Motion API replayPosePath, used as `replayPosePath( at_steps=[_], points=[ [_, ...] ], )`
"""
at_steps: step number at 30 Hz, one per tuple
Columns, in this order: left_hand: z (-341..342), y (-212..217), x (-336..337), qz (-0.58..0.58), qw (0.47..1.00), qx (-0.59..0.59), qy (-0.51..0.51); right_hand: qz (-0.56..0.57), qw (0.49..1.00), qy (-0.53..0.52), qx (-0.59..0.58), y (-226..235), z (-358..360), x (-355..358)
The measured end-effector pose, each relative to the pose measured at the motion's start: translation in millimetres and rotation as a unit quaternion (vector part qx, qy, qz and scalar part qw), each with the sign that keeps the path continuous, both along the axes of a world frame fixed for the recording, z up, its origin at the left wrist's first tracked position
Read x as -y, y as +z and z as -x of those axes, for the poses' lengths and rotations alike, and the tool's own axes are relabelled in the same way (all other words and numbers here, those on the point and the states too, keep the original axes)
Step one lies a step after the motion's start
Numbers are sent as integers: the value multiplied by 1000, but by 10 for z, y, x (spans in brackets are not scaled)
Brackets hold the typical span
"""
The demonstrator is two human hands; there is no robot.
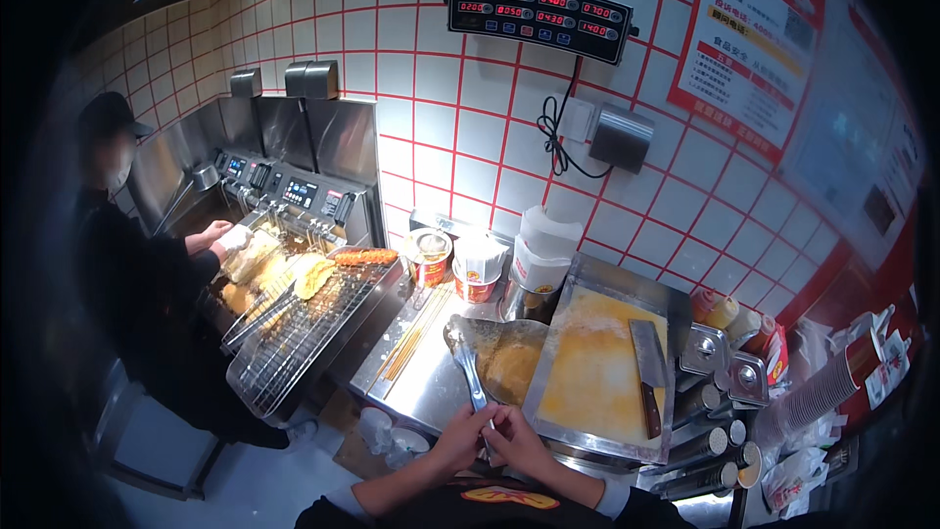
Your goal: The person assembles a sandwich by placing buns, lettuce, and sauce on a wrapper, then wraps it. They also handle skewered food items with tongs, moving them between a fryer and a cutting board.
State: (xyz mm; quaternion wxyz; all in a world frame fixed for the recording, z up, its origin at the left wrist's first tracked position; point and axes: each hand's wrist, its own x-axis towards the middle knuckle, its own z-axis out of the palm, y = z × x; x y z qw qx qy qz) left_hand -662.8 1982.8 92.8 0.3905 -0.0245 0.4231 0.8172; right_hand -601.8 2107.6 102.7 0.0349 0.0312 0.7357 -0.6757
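My left hand (462, 439) and my right hand (519, 443) meet at the counter's front edge, fingers closed and touching. What is pinched between them, if anything, is too small to make out. Right behind the fingers ends the handle of a silvery metal utensil (470, 372), its exact kind unclear. Its far end lies over a metal pan (540, 338) with brown contents. To the right, a cleaver (648, 358) with a brown handle rests on a yellow-stained cutting board (597, 353) in a metal tray. Several thin wooden skewers (416, 338) lie left of the pan.
At the left, a person (122, 225) works over a fryer and a wire rack (304, 343) holding fried food and tongs. Paper buckets (475, 284) stand against the tiled wall. Sauce bottles (725, 312), lidded metal containers (703, 348) and stacked cups (813, 402) crowd the right side.
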Motion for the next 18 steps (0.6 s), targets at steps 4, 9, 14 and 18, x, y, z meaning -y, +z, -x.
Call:
replayPosePath(
  at_steps=[4, 9, 14, 18],
  points=[
    [191, -35, 232, -16, 997, -5, 69, -44, 998, 52, -7, 58, 49, 78],
    [324, -152, 689, -65, 993, 32, 90, -79, 996, 20, 24, 39, 112, -27],
    [301, -339, 1067, -169, 984, 54, 32, -80, 996, -47, -6, -23, 169, -110],
    [316, -437, 1285, -233, 965, 120, -28, -115, 992, -51, 3, 11, 150, -83]
  ],
)
